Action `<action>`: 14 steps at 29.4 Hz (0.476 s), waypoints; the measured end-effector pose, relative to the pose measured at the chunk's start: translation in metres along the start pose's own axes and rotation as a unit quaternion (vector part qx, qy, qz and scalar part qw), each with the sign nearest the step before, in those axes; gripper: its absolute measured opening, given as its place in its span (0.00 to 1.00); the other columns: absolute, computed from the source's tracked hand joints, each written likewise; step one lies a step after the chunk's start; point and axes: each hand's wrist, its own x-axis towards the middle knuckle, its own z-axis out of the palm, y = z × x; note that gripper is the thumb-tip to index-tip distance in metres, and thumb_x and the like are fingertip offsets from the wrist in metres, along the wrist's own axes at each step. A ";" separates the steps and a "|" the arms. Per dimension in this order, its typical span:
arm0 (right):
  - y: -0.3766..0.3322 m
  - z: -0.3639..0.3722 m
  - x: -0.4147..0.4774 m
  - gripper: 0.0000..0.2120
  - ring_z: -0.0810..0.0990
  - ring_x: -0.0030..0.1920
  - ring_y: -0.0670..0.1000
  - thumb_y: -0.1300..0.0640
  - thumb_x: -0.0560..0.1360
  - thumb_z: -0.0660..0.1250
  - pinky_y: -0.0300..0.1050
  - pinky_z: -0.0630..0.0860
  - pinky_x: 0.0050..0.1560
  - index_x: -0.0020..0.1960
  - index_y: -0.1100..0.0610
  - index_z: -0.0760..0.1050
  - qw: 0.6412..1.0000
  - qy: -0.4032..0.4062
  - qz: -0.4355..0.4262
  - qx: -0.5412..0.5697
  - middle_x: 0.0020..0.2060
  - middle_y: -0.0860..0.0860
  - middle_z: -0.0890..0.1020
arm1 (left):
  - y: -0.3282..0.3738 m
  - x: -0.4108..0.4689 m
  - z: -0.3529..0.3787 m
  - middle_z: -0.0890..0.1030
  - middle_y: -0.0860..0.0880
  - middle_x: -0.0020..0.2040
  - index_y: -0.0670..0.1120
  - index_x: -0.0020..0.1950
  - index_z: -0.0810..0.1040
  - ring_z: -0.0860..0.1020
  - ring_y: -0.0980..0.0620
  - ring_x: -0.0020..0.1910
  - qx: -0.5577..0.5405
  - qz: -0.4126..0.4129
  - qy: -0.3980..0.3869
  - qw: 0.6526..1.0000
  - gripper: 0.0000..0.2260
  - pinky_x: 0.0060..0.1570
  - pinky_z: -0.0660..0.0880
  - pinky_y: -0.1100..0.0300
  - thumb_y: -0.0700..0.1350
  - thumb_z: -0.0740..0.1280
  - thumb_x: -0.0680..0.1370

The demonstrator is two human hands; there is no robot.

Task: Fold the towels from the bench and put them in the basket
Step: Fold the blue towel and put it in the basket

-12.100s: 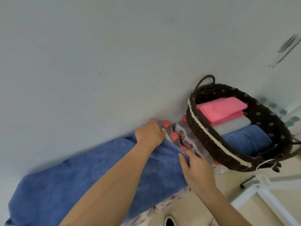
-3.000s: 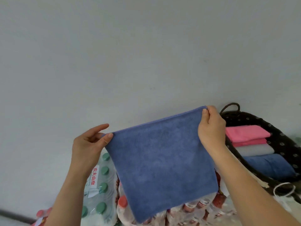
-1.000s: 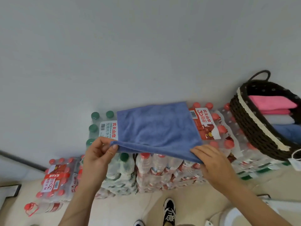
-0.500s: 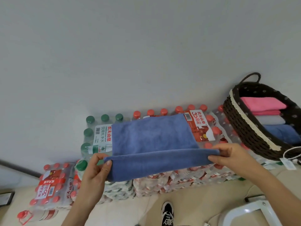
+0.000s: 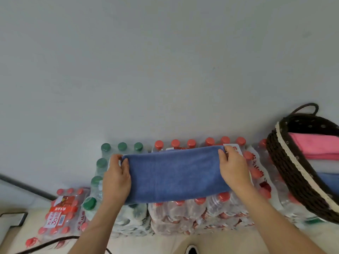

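From my seat I see the blue towel (image 5: 176, 173) folded into a long band and lying across the tops of the stacked packs of bottled water (image 5: 192, 211) against the wall (image 5: 165, 61). My left hand (image 5: 116, 178) grips its left end, fingers curled round the far corner, and my right hand (image 5: 233, 169) grips its right end the same way, so both hands are clamped on the cloth with the band stretched flat between them. The green-capped bottles (image 5: 102, 164) sit under and beside the left hand; the red-capped bottles (image 5: 190, 143) run along the towel's far edge and under its near edge. The basket (image 5: 280, 158), dark woven with a pale rim, stands on the packs at the right, apart from the towel. Inside it lie a pink towel (image 5: 317, 147), a pale grey towel (image 5: 324, 166) and a second blue towel (image 5: 330, 182), all folded. A smaller pack (image 5: 60, 211) lies on the floor at lower left, with a dark cable (image 5: 45, 244) near it.
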 end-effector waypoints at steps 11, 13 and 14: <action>0.006 0.024 0.036 0.17 0.81 0.47 0.58 0.48 0.82 0.48 0.46 0.67 0.38 0.62 0.55 0.70 0.978 -0.061 -0.013 -0.197 0.48 0.55 0.82 | -0.012 0.029 0.023 0.78 0.46 0.39 0.48 0.50 0.67 0.76 0.41 0.37 0.178 -0.013 0.000 0.984 0.10 0.39 0.73 0.50 0.52 0.51 0.82; 0.007 0.026 0.036 0.17 0.80 0.45 0.57 0.47 0.82 0.49 0.46 0.67 0.37 0.61 0.55 0.70 0.976 -0.059 -0.015 -0.210 0.47 0.53 0.82 | -0.014 0.030 0.026 0.78 0.46 0.41 0.49 0.49 0.67 0.76 0.42 0.37 0.209 -0.014 0.002 0.978 0.11 0.38 0.71 0.52 0.53 0.51 0.82; 0.008 0.028 0.035 0.16 0.80 0.44 0.57 0.47 0.82 0.50 0.46 0.67 0.36 0.60 0.55 0.70 0.975 -0.053 -0.019 -0.214 0.47 0.53 0.82 | -0.015 0.031 0.027 0.78 0.46 0.41 0.49 0.49 0.67 0.75 0.43 0.36 0.220 -0.015 0.002 0.975 0.11 0.38 0.71 0.53 0.54 0.51 0.82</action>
